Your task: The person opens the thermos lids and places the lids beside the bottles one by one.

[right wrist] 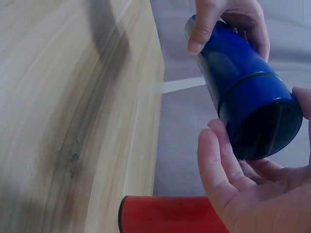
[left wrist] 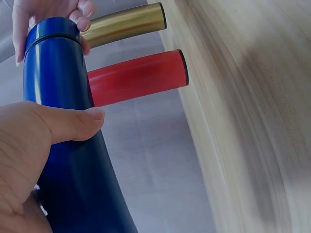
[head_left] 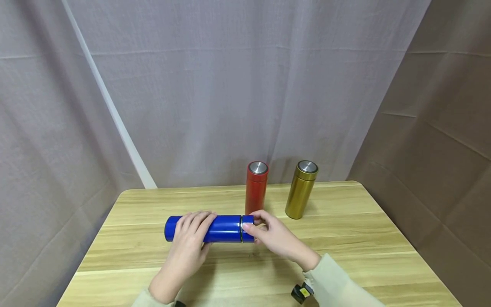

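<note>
Grey curtain fabric hangs all around the back and sides, with a white pole (head_left: pixel 111 106) slanting down behind the far left corner of the light wood tabletop (head_left: pixel 345 238). Plenty of bare wood to the right and along the near edge, and a fair strip on the left too, so I've got space to move on both sides.

I'm holding the blue flask (head_left: pixel 224 229) sideways, just over the middle of the tabletop. My left hand (head_left: pixel 189 245) has its grip wrapped over the body toward the bottom end, thumb pressed flat on the side in the left wrist view. My right hand (head_left: pixel 274 236) pinches the blue cap (head_left: pixel 248 229) at the other end, fingers curled round it. A thin silver ring shows between cap and body.

Right behind the cap stands the red flask (head_left: pixel 256 187), upright, very near my right fingers. The gold flask (head_left: pixel 301 189) stands upright to its right, apart from it, both close to the far edge. Both have silver tops.
</note>
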The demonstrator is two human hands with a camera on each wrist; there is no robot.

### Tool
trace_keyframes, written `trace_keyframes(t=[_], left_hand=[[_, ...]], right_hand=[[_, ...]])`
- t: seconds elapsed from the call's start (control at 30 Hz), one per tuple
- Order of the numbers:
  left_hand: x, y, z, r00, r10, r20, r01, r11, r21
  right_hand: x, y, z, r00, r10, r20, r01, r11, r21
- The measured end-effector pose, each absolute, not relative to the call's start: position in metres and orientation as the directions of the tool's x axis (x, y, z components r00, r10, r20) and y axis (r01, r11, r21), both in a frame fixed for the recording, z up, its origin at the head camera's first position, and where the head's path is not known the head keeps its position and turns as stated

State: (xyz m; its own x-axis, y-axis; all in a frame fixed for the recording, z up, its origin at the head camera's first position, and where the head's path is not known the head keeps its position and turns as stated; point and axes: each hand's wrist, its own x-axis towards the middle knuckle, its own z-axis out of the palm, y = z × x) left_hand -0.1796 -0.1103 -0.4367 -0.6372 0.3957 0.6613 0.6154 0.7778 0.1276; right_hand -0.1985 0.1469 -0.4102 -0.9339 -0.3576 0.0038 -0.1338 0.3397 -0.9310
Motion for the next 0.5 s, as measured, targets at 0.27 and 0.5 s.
trace_keyframes(t=[0.27, 0.5], left_hand=[[-0.1800, -0.1127, -0.4378, -0.676, 0.383, 0.630, 0.589, 0.794, 0.149], [-0.1800, -0.1149, -0.4378, -0.679, 0.378, 0.629, 0.589, 0.793, 0.159]], right_hand=[[-0.1924, 0.1439, -0.4025, -0.929, -0.362, 0.073, -0.211, 0.356, -0.910], [-0.1942, 0.1465, -0.4096, -0.895, -0.408, 0.179, -0.340, 0.367, -0.866]])
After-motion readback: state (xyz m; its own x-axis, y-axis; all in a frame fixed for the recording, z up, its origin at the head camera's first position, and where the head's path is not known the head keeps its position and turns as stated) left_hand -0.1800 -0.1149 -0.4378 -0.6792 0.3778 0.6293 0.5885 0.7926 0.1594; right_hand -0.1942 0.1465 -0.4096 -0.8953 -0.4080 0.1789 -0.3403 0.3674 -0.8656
